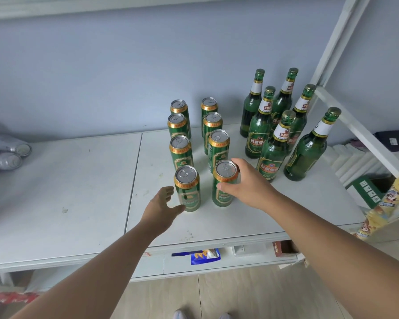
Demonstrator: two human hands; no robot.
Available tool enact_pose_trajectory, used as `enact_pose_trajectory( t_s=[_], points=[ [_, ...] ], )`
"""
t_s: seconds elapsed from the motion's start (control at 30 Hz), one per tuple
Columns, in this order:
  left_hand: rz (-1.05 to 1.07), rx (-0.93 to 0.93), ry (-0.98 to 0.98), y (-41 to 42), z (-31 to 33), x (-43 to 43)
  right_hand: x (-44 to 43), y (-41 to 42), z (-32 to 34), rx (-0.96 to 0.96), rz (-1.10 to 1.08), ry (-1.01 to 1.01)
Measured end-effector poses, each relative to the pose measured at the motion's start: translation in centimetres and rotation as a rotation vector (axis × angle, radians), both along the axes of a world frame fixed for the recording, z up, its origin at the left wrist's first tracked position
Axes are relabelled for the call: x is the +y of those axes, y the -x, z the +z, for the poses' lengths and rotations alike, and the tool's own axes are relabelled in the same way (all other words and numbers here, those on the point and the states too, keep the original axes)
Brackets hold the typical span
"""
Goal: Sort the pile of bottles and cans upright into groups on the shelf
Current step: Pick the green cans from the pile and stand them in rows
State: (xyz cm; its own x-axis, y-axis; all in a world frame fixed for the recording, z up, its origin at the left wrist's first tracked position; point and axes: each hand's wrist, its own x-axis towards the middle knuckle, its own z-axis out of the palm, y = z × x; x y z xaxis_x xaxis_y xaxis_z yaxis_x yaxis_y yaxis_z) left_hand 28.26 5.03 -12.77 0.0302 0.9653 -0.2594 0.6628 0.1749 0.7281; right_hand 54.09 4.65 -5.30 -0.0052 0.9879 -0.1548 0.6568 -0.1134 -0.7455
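Note:
Several green beer cans stand upright in two rows on the white shelf (pixel 78 180). My right hand (pixel 247 187) grips the nearest can of the right row (pixel 225 192), thumb on its front and fingers round its back. My left hand (pixel 164 203) is beside the nearest can of the left row (pixel 189 194), thumb touching its lower side, fingers relaxed. Several green glass bottles (pixel 272 153) stand upright in a group to the right of the cans.
Pale silver cans (pixel 16 153) lie on their sides at the shelf's far left. A white frame post and rail (pixel 355 125) cross behind the bottles at the right. Packets and boxes (pixel 205 255) sit under the shelf edge. A blue wall backs the shelf.

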Motion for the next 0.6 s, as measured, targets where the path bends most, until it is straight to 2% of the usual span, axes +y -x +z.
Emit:
enact_pose_trajectory(
  t_s=[0.33,0.6],
  points=[
    [0.094,-0.008,-0.141,2.4,3.9,-1.6,0.3,2.4,3.7,-0.146,0.172,-0.183],
    [0.161,0.101,-0.244,5.2,7.0,-3.2,0.6,6.4,5.8,-0.121,0.316,-0.209]
  ],
)
